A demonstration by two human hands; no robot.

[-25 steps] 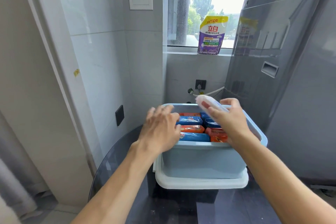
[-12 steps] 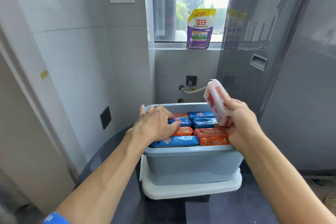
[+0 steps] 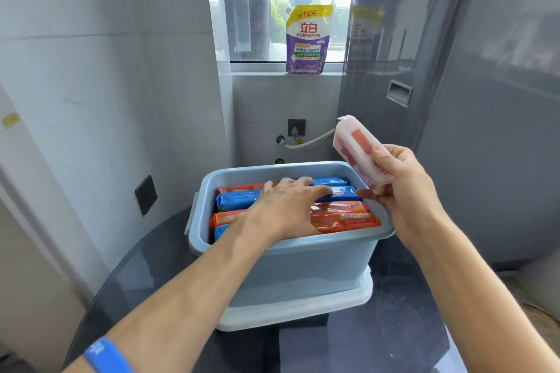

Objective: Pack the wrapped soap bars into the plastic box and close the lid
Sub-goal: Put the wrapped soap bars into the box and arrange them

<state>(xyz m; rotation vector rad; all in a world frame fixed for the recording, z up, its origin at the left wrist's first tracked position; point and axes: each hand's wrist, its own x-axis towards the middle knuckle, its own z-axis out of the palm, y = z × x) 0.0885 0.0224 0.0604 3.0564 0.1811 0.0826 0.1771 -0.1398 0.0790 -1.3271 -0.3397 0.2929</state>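
Note:
A light blue plastic box (image 3: 303,263) stands on its white lid (image 3: 297,309) on a dark round table. Several blue and orange wrapped soap bars (image 3: 342,216) lie packed inside. My left hand (image 3: 285,209) rests flat on the bars near the middle of the box, fingers straight. My right hand (image 3: 403,191) grips a white and red wrapped soap bar (image 3: 357,148), tilted above the box's right rim.
A grey washing machine (image 3: 454,85) stands close on the right. A purple detergent pouch (image 3: 307,39) sits on the window sill behind. Tiled wall runs along the left; a socket (image 3: 296,127) and a white hose are behind the box. The dark table (image 3: 378,336) extends in front.
My right hand has lifted the white and red bar up and to the right of the box. My left hand slid from the box's left side to the middle of the packed bars.

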